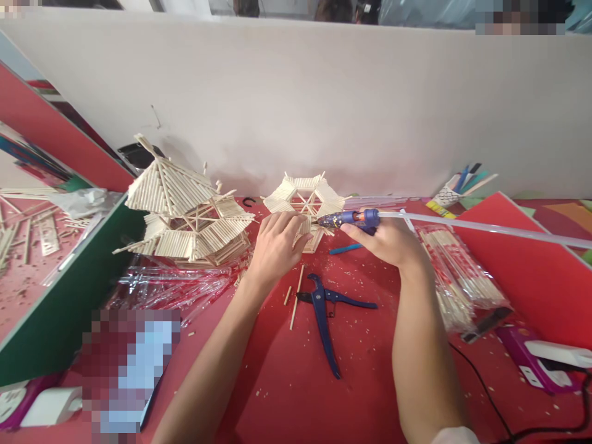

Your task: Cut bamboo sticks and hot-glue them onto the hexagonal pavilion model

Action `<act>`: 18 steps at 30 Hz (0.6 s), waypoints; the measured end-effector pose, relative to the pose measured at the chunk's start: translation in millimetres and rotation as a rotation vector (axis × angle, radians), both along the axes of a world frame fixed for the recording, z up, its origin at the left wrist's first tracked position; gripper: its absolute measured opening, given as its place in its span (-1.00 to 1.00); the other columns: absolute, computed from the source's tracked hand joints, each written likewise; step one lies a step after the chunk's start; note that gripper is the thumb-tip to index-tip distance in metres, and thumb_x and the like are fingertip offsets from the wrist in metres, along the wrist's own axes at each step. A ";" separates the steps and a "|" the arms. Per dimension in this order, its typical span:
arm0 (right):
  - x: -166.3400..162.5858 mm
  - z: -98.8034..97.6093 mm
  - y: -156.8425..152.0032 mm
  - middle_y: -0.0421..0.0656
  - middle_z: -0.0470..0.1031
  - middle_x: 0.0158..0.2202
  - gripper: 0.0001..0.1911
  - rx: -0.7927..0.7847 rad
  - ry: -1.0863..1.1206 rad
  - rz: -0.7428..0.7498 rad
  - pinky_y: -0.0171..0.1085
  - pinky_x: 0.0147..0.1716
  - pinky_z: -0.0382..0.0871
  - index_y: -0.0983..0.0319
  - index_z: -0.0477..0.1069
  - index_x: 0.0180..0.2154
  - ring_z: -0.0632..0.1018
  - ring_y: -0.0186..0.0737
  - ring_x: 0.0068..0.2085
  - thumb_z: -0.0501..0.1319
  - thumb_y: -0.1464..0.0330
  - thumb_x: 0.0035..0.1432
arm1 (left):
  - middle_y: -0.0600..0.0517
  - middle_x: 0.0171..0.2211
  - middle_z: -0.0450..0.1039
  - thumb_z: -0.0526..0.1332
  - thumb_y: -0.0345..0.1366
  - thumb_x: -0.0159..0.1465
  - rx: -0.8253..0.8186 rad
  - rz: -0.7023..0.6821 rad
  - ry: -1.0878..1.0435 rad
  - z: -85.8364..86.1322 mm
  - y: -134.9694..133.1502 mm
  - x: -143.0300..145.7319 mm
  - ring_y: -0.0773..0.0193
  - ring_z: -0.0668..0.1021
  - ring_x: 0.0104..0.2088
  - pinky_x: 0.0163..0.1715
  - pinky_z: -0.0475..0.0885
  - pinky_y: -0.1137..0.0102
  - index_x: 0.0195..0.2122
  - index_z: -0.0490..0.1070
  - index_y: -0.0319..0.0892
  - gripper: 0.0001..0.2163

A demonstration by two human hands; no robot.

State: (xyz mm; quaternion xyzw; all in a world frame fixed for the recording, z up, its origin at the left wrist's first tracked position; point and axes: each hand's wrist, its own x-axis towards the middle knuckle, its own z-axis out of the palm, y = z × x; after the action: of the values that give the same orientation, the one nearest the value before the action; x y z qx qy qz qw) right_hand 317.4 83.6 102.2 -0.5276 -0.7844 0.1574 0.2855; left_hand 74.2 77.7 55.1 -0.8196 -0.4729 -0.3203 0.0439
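Observation:
A small six-sided model roof [308,183] made of wooden sticks stands on the red table. My left hand [279,243] is at its near left side, fingers curled and thumb close to them; what they pinch is hidden. My right hand [393,239] is closed around a blue hot glue gun [345,218], its nozzle pointing left at the model's near edge, close to my left fingertips. A long clear glue stick [481,228] runs out of its back to the right. Nearer to me lie a blue-handled cutter [319,308] and thin cut sticks [297,299].
To the left stands a bigger stick pavilion [173,197] with a pointed roof, beside plastic wrappers [176,283]. Packs of wrapped sticks [462,265], a pen cup [448,195] and a purple power strip [531,357] are at right. Green [69,290] and red [531,246] dividers flank the table.

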 end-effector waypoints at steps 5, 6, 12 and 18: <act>-0.5 0.3 0.0 -0.13 0.68 -0.20 -0.70 0.015 -0.008 0.001 -0.12 -0.21 0.50 0.07 0.57 -0.18 0.65 -0.01 -0.17 0.20 0.05 0.29 | -0.08 0.01 0.53 0.23 -0.24 0.39 0.001 0.000 0.004 -0.1 0.2 -0.8 0.06 0.52 -0.03 0.03 0.37 0.17 0.03 0.38 -0.14 -0.78; -0.4 0.3 0.1 -0.13 0.67 -0.22 -0.70 0.017 -0.015 -0.001 -0.13 -0.23 0.50 0.07 0.57 -0.18 0.65 -0.02 -0.18 0.20 0.04 0.29 | -0.08 0.00 0.53 0.23 -0.24 0.39 -0.001 -0.001 0.005 0.0 0.2 -0.9 0.06 0.52 -0.03 0.03 0.37 0.17 0.03 0.38 -0.13 -0.78; -0.7 0.3 0.3 -0.15 0.66 -0.30 -0.72 0.040 -0.041 -0.001 -0.16 -0.30 0.48 0.05 0.57 -0.21 0.64 -0.05 -0.25 0.19 0.05 0.29 | -0.10 0.00 0.52 0.23 -0.25 0.38 -0.017 -0.006 -0.014 -0.5 0.6 -1.7 0.05 0.53 -0.02 0.01 0.38 0.15 0.05 0.37 -0.13 -0.76; 0.3 1.0 -0.1 -0.14 0.66 -0.27 -0.70 0.022 -0.042 -0.015 -0.15 -0.30 0.48 0.07 0.57 -0.19 0.65 -0.03 -0.24 0.19 0.05 0.28 | -0.11 0.01 0.50 0.27 -0.21 0.36 -0.032 -0.064 -0.043 1.4 4.8 -11.7 0.06 0.52 0.03 0.03 0.41 0.17 0.11 0.33 -0.13 -0.67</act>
State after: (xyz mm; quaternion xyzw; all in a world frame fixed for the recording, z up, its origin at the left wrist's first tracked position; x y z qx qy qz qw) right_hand 317.6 83.6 103.1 -0.5332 -0.7881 0.1355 0.2761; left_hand 62.5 82.5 56.4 -0.8280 -0.4523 -0.3314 0.0106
